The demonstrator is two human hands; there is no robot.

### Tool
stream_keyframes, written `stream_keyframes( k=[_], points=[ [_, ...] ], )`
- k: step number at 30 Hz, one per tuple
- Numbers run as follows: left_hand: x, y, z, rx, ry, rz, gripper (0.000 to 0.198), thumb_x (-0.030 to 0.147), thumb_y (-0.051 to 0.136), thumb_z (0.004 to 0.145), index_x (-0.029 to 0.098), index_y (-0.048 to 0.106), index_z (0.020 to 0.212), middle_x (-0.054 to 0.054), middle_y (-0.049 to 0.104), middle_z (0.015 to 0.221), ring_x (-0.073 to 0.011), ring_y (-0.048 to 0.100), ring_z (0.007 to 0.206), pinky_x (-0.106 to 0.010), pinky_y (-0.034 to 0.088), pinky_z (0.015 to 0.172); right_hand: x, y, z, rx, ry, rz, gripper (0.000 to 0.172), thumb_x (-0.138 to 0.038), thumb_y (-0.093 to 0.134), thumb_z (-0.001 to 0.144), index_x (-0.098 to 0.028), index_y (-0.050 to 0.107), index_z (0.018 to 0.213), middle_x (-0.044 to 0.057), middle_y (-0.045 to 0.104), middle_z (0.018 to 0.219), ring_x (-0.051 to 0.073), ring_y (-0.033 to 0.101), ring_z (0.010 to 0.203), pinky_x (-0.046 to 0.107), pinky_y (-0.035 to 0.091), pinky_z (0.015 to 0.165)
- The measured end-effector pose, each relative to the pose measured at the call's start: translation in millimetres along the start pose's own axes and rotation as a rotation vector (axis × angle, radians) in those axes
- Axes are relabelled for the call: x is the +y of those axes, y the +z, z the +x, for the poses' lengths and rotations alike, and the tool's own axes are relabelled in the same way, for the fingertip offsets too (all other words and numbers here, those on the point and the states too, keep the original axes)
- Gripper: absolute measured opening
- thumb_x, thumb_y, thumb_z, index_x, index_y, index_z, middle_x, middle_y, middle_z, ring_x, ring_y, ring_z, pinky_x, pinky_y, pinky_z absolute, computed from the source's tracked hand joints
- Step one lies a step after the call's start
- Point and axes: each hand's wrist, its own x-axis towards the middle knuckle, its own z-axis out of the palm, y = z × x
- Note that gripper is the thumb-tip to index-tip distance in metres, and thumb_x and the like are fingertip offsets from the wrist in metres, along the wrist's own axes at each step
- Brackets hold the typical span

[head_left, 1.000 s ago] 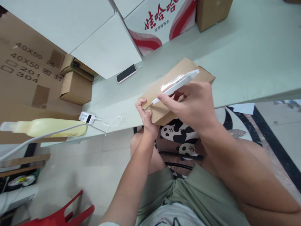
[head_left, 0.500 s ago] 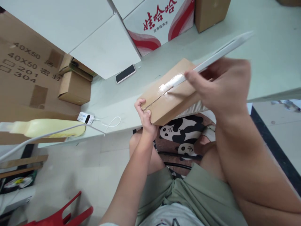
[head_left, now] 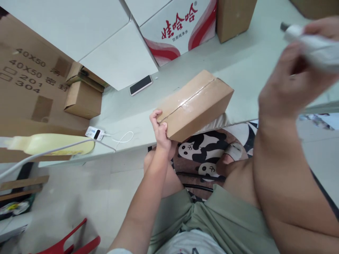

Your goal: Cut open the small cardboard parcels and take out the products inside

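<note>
A brown cardboard box (head_left: 196, 106) sits tilted at the table's front edge, clear shiny tape and a dark seam line running along its top. My left hand (head_left: 160, 130) grips its near left end, thumb and fingers on the corner. Up at the right, away from the box, my right hand (head_left: 288, 77) is closed around a white tool (head_left: 317, 47), blurred, that looks like a utility knife with a dark tip. More blurred fingers (head_left: 323, 26) touch this tool at the right edge; whose they are I cannot make out.
On the table lie a phone (head_left: 141, 85), a small white device with a cable (head_left: 95, 133) and a yellow bottle (head_left: 53, 144). White cartons (head_left: 119, 53) and a printed water carton (head_left: 182, 31) stand behind. A red stool (head_left: 66, 243) is at lower left.
My right hand has lifted the white tool off the box's seam and carried it up and to the right. My left hand keeps its hold on the box corner.
</note>
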Motion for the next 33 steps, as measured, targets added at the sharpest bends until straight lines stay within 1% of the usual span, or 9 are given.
stream_keyframes(
  k=[2, 5, 7, 11, 13, 16, 22, 28, 33],
  points=[
    [9, -9.0, 6, 0.016, 0.018, 0.142, 0.043, 0.051, 0.057, 0.085, 0.028, 0.051, 0.121, -0.008, 0.051, 0.131, -0.0286, 0.050, 0.134, -0.043, 0.044, 0.113, 5, 8, 1, 0.052, 0.072, -0.229, 0.039, -0.036, 0.040, 0.102, -0.022, 0.059, 0.134, 0.016, 0.060, 0.134, 0.035, 0.061, 0.121, 0.051, 0.049, 0.100],
    [33, -19.9, 9, 0.016, 0.111, 0.370, 0.040, 0.043, 0.061, 0.084, 0.027, 0.057, 0.120, -0.010, 0.048, 0.139, -0.0301, 0.045, 0.140, -0.047, 0.040, 0.117, 25, 25, 1, -0.180, 0.226, -0.451, 0.052, -0.017, 0.048, 0.091, -0.023, 0.058, 0.141, 0.016, 0.066, 0.131, 0.037, 0.063, 0.120, 0.055, 0.046, 0.103],
    [53, -23.7, 8, -0.099, 0.173, 0.527, 0.039, 0.044, 0.065, 0.084, 0.027, 0.062, 0.119, -0.010, 0.052, 0.136, -0.0307, 0.048, 0.137, -0.049, 0.039, 0.119, 41, 35, 1, -0.290, 0.291, -0.503, 0.061, -0.013, 0.048, 0.087, -0.022, 0.056, 0.147, 0.018, 0.064, 0.135, 0.037, 0.062, 0.122, 0.055, 0.047, 0.103],
    [83, -25.3, 6, -0.355, 0.133, 0.793, 0.069, 0.054, 0.080, 0.075, 0.025, 0.061, 0.134, -0.012, 0.057, 0.140, -0.0348, 0.050, 0.137, -0.052, 0.042, 0.119, 59, 45, 5, -0.268, 0.280, -0.414, 0.052, -0.020, 0.055, 0.090, -0.020, 0.062, 0.141, 0.021, 0.065, 0.132, 0.037, 0.063, 0.120, 0.054, 0.046, 0.104],
    [90, -24.9, 7, -0.399, 0.108, 0.882, 0.081, 0.054, 0.084, 0.071, 0.024, 0.057, 0.141, -0.014, 0.055, 0.147, -0.0369, 0.049, 0.141, -0.054, 0.041, 0.120, 55, 44, 5, -0.174, 0.199, -0.289, 0.039, -0.029, 0.052, 0.095, -0.021, 0.067, 0.130, 0.018, 0.067, 0.127, 0.033, 0.064, 0.117, 0.051, 0.047, 0.103],
    [94, -23.4, 9, -0.432, 0.128, 0.956, 0.075, 0.048, 0.083, 0.076, 0.022, 0.057, 0.141, -0.015, 0.057, 0.149, -0.0375, 0.052, 0.141, -0.055, 0.042, 0.120, 33, 40, -1, -0.127, 0.052, -0.054, 0.036, -0.042, 0.040, 0.103, -0.025, 0.070, 0.115, 0.010, 0.071, 0.115, 0.026, 0.065, 0.111, 0.044, 0.052, 0.099],
    [102, -16.6, 15, -0.467, 0.136, 1.026, 0.063, 0.043, 0.086, 0.075, 0.020, 0.062, 0.129, -0.015, 0.063, 0.147, -0.0383, 0.058, 0.138, -0.053, 0.048, 0.115, -7, 42, -21, -0.187, -0.063, 0.046, 0.030, -0.047, 0.051, 0.099, -0.025, 0.071, 0.097, 0.009, 0.070, 0.116, 0.025, 0.066, 0.112, 0.043, 0.053, 0.099],
    [112, -12.9, 11, -0.452, 0.053, 1.034, 0.053, 0.039, 0.086, 0.075, 0.020, 0.059, 0.117, -0.016, 0.061, 0.148, -0.0376, 0.060, 0.135, -0.053, 0.051, 0.110, -2, 56, -25, -0.091, -0.045, -0.035, 0.032, -0.046, 0.050, 0.099, -0.026, 0.066, 0.118, 0.012, 0.070, 0.121, 0.029, 0.065, 0.117, 0.049, 0.052, 0.104],
    [110, -25.3, -1, -0.258, -0.023, 0.972, 0.058, 0.045, 0.087, 0.070, 0.021, 0.059, 0.115, -0.014, 0.061, 0.131, -0.0339, 0.060, 0.128, -0.052, 0.052, 0.107, -9, 52, -25, -0.088, -0.006, -0.093, 0.031, -0.047, 0.051, 0.097, -0.026, 0.067, 0.113, 0.012, 0.069, 0.120, 0.030, 0.064, 0.118, 0.048, 0.052, 0.104]
  ],
)
